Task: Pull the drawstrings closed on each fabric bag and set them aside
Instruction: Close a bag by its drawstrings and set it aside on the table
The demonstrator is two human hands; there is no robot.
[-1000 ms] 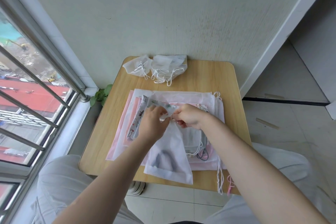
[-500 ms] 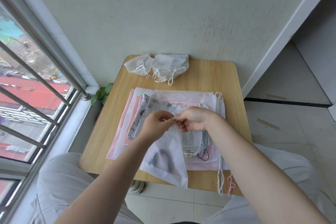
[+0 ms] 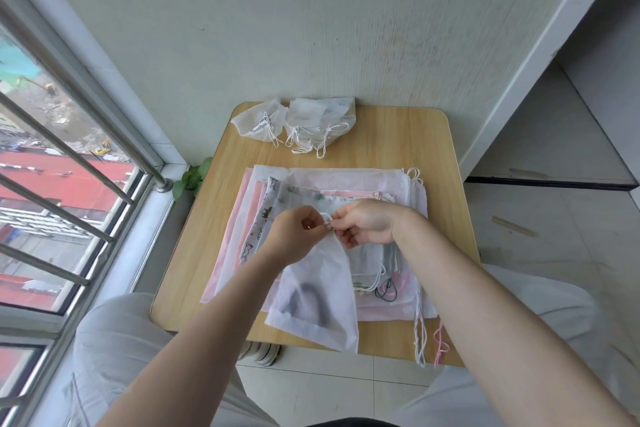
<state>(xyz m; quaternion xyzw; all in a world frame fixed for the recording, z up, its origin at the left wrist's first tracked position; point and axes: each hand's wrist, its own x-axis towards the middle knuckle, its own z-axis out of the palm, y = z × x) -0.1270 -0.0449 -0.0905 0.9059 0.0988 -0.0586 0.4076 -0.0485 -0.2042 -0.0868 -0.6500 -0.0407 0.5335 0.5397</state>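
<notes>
A small white fabric bag (image 3: 317, 302) with a dark curved shape inside hangs from my hands over the table's near side. Its mouth is gathered to a narrow neck. My left hand (image 3: 294, 236) and my right hand (image 3: 363, 224) meet at that neck, each pinching the white drawstring (image 3: 326, 217) there. Under them lies a flat stack of white, pink and printed fabric bags (image 3: 311, 184). Several cinched white bags (image 3: 301, 125) sit together at the far edge of the table.
The small wooden table (image 3: 398, 142) stands against a pale wall, with a barred window (image 3: 69, 184) to the left. Loose white and pink cords (image 3: 427, 340) trail over the table's near right edge. A green plant (image 3: 192, 177) shows by the sill. My knees flank the table.
The bag's mouth has drawn tighter between my hands, and the bag has shifted slightly left and nearer to me.
</notes>
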